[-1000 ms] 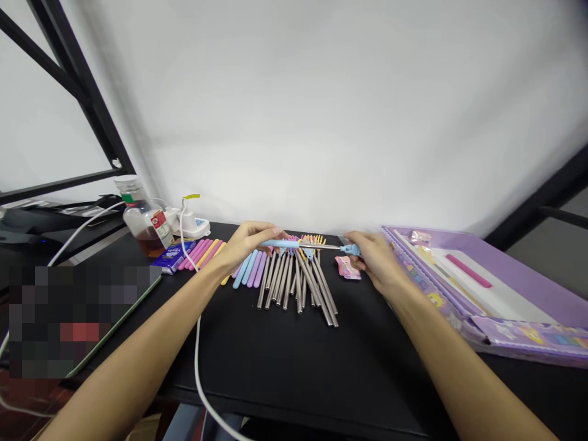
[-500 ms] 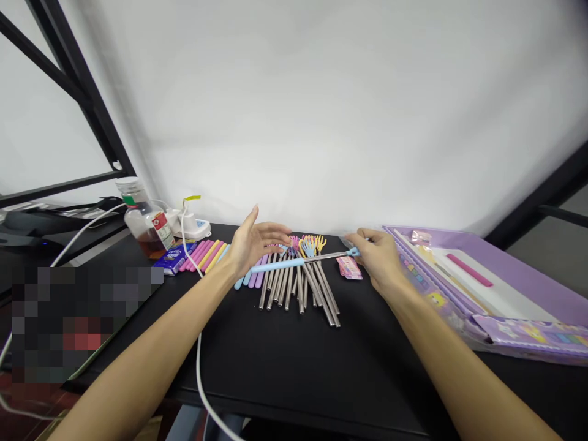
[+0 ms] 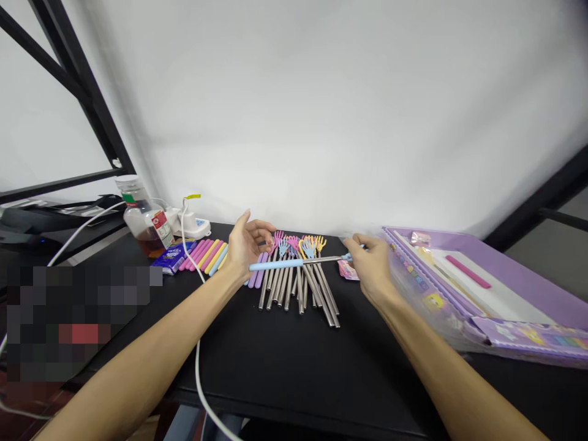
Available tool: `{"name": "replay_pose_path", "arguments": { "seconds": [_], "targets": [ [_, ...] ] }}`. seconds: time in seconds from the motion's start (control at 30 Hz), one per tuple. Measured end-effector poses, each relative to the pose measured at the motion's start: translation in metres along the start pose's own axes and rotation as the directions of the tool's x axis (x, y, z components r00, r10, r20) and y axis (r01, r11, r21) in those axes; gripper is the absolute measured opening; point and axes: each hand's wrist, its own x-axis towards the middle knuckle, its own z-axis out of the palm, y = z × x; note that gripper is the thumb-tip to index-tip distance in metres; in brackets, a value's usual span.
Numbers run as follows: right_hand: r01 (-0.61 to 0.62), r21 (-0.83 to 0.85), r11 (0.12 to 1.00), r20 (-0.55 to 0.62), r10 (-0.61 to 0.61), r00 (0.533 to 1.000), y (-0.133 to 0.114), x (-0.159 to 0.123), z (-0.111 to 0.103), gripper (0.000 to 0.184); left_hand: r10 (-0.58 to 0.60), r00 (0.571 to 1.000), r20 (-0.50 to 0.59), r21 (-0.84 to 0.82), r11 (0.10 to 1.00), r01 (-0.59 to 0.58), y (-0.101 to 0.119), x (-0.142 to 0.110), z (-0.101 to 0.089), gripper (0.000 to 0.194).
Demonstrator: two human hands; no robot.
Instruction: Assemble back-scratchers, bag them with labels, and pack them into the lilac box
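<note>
Pinching a blue-handled back scratcher [image 3: 277, 265] by its head, the right hand [image 3: 373, 264] holds it over metal-shafted scratchers [image 3: 287, 288]; the left hand [image 3: 245, 246], fingers loosely spread, hovers by its handle end, contact unclear. Coloured handles [image 3: 207, 255] lie leftward.

On the desk [image 3: 294, 367], rods [image 3: 288, 294] lie between jar [image 3: 146, 222] and box [image 3: 519, 271].

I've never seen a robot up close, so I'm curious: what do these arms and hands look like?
These are a person's. The slender left hand and right hand wear no gloves; both forearms are bare, with no sleeves in view. No watch, bracelet, ring or marking shows.
</note>
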Motion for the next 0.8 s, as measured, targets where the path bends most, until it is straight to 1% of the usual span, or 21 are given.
{"name": "replay_pose_path", "arguments": {
  "seconds": [0.17,0.3,0.47,0.67,0.8],
  "targets": [
    [0.085,-0.044,0.995,0.016,-0.084,0.996,0.002,-0.009,0.009,0.033,0.028,0.998,-0.052,0.026,0.999,-0.027,-0.005,0.000,0.001,0.055],
    [0.075,-0.097,0.992,0.034,-0.072,0.997,-0.001,-0.015,0.013,0.033,0.035,0.993,-0.109,0.004,0.999,-0.034,-0.007,0.000,0.001,0.053],
    [0.097,-0.113,0.989,0.053,-0.091,0.994,-0.006,-0.019,0.016,0.034,0.081,0.979,-0.185,-0.056,0.994,-0.093,-0.003,0.000,0.000,0.049],
    [0.085,-0.128,0.988,0.045,-0.080,0.996,-0.002,-0.017,0.015,0.033,0.085,0.982,-0.166,-0.037,0.995,-0.093,-0.006,-0.002,0.004,0.045],
    [0.088,-0.129,0.988,0.048,-0.082,0.995,-0.002,-0.018,0.015,0.033,0.101,0.983,-0.151,0.027,0.995,-0.098,-0.011,-0.002,0.004,0.042]
  ]
}}
